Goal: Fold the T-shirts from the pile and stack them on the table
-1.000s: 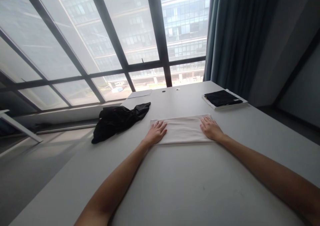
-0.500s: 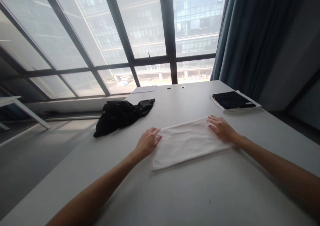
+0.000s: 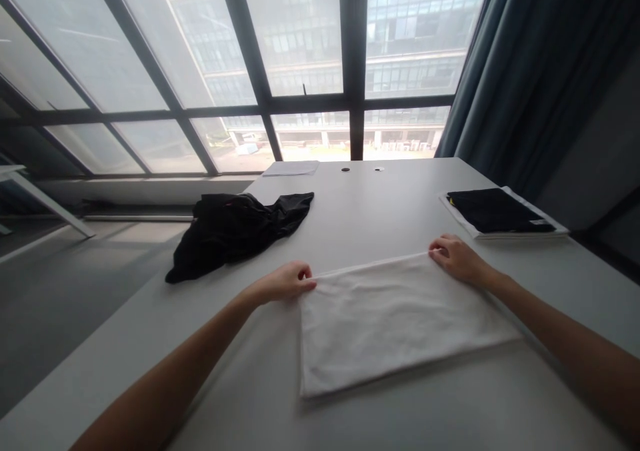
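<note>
A folded white cloth (image 3: 400,318) lies flat on the white table (image 3: 385,218), with slight wrinkles across its top. At its far left corner, my left hand (image 3: 290,280) pinches the edge between thumb and curled fingers. My right hand (image 3: 456,256) grips the far edge near the right corner, fingers bent over it. The near edge of the cloth rests towards me on the tabletop, untouched by either hand.
Crumpled black clothing (image 3: 235,228) lies at the table's left edge. A folded black garment (image 3: 500,210) sits on folded white cloth (image 3: 560,228) at the right. Papers (image 3: 291,168) lie at the far left corner, beside two cable holes. Windows and a curtain stand behind.
The white cloth appears nearer and lower in view. Both hands, which lay flat with fingers spread on its sides, have closed on its far corners. The view has shifted slightly.
</note>
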Motion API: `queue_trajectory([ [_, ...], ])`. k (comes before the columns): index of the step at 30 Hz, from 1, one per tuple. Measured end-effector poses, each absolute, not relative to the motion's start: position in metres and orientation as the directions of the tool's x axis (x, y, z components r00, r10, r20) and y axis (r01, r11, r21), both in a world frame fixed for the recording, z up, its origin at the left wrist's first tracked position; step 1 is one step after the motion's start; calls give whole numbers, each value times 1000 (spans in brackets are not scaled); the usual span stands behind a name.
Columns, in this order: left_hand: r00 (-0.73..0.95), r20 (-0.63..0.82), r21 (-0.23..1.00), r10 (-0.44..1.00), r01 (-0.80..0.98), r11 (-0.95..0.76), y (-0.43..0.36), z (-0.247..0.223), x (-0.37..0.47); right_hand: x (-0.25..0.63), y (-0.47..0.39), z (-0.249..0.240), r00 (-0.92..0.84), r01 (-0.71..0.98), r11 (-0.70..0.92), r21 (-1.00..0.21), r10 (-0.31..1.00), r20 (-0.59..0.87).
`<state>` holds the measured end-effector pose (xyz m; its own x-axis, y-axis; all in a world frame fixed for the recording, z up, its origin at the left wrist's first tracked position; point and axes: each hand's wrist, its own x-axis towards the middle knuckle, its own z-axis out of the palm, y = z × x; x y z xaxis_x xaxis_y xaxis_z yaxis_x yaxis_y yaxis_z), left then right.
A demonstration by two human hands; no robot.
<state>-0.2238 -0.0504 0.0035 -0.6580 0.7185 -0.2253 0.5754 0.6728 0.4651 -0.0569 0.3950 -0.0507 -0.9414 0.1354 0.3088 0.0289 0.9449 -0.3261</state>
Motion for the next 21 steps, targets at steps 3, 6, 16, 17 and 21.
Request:
queue_trajectory([
  [3, -600, -159, 527, 784, 620, 582, -47, 8, -232, -59, 402, -56, -943, 4, 933, -360, 124, 309],
  [6, -556, -162, 579, 815, 615, 535, -47, 7, -236, -59, 403, -60, -932, 5, 919, -395, 147, 331],
  [16, -574, -186, 627, 798, 556, 546, -47, 6, -240, -48, 405, -63, -899, 106, 891, -441, 276, 341],
  [17, -585, -182, 622, 791, 554, 553, -46, 6, -240, -48, 405, -62, -895, 115, 889, -444, 286, 342],
  [21, -663, -140, 578, 735, 548, 605, -40, -1, -238, -48, 404, -62, -889, 136, 903, -408, 293, 353],
])
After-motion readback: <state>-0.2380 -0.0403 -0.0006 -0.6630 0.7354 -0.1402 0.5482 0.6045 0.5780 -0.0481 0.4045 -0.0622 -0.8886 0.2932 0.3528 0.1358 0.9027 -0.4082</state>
